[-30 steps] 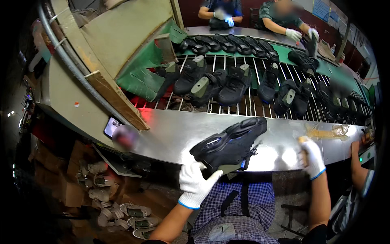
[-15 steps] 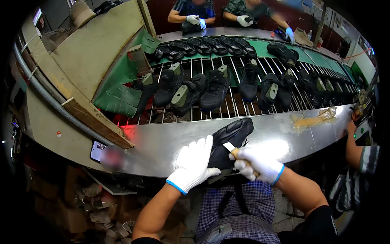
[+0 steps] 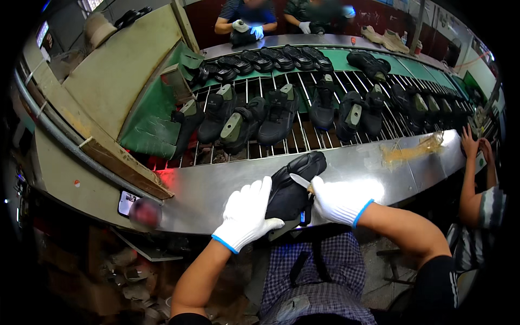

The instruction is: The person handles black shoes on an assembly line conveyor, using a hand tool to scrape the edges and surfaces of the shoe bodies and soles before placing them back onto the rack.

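A black shoe [image 3: 288, 200] lies tilted on the near metal ledge, its toe pointing away and to the right. My left hand [image 3: 242, 210], in a white glove with a blue cuff, grips its left side, thumb near the heel end. In my right hand [image 3: 335, 201], gloved the same way, is a knife [image 3: 299, 180] with a flat, round-tipped blade. Most of its wooden handle is hidden by my fingers. The blade lies over the shoe's upper, close to the sole edge; whether it touches cannot be told.
Beyond the metal ledge [image 3: 216, 179], black shoes with green lasts [image 3: 278, 116] stand on a rack of metal rods. Several black soles [image 3: 262, 60] line its far side. A phone [image 3: 128, 203] lies at the ledge's left end. Co-workers sit across; another person's hands [image 3: 472, 143] are at the right.
My right hand has turned over and moved up along the shoe, bringing the blade tip further left. The left hand keeps its grip. The co-worker's hands at the right have come further into view.
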`<state>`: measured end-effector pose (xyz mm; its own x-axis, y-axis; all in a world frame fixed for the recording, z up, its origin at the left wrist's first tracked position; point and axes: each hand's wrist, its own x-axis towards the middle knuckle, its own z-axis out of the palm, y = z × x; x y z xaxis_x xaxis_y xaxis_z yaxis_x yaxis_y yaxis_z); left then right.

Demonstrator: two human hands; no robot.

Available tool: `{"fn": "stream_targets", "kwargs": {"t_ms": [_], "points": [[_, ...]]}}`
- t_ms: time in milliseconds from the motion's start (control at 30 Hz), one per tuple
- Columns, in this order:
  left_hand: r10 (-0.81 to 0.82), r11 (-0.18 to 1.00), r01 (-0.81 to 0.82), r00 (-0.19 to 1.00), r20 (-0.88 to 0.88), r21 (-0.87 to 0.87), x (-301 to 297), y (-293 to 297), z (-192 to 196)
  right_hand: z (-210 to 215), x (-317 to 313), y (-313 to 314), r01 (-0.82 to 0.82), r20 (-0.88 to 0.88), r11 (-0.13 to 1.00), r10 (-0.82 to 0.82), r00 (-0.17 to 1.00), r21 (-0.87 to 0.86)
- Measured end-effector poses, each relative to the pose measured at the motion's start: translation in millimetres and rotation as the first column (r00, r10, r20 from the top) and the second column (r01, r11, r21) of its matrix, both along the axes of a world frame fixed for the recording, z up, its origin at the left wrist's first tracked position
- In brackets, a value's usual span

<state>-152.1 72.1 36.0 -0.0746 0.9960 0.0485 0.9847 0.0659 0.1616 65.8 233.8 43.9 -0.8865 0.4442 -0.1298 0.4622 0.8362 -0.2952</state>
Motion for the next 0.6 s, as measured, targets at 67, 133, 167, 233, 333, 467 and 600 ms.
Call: {"fn": "stream_targets", "kwargs": {"t_ms": [67,133,167,233,333,467,600], "points": [[0.008,0.998,-0.009,1.000,0.014,0.059,-0.9,3.8,0.6,-5.8,-9.9,-11.2,-0.052,0.042,0.985,0.059,0.997,-0.162],[-0.032,0.984,0.024,0.998,0.045,0.178,-2.3,-2.4,0.2,10.9,-23.4,-23.3,-0.174,0.108,0.968,0.195,0.975,-0.181],[-0.052,0.971,0.037,0.997,0.056,0.236,-0.9,-10.4,0.6,16.9,-26.5,-23.5,-0.256,0.122,0.950,0.280,0.952,-0.181],[0.138,0.890,-0.148,0.989,0.053,0.432,14.4,-51.3,-23.3,14.4,-15.3,-10.2,-0.169,0.066,0.929,0.201,0.977,-0.328],[0.429,0.680,-0.554,0.832,0.352,0.480,37.2,-107.5,-76.2,-23.2,47.4,34.1,0.312,-0.129,0.946,-0.322,0.938,-0.092],[0.523,0.776,-0.558,0.830,0.195,0.294,59.5,-116.7,-100.6,-79.8,107.3,82.2,0.356,-0.089,0.849,-0.350,0.933,0.390],[0.542,0.833,-0.553,0.817,0.198,-0.001,58.4,-85.2,-99.6,-25.1,14.9,66.4,0.038,-0.477,0.891,0.206,0.854,0.453]]}}
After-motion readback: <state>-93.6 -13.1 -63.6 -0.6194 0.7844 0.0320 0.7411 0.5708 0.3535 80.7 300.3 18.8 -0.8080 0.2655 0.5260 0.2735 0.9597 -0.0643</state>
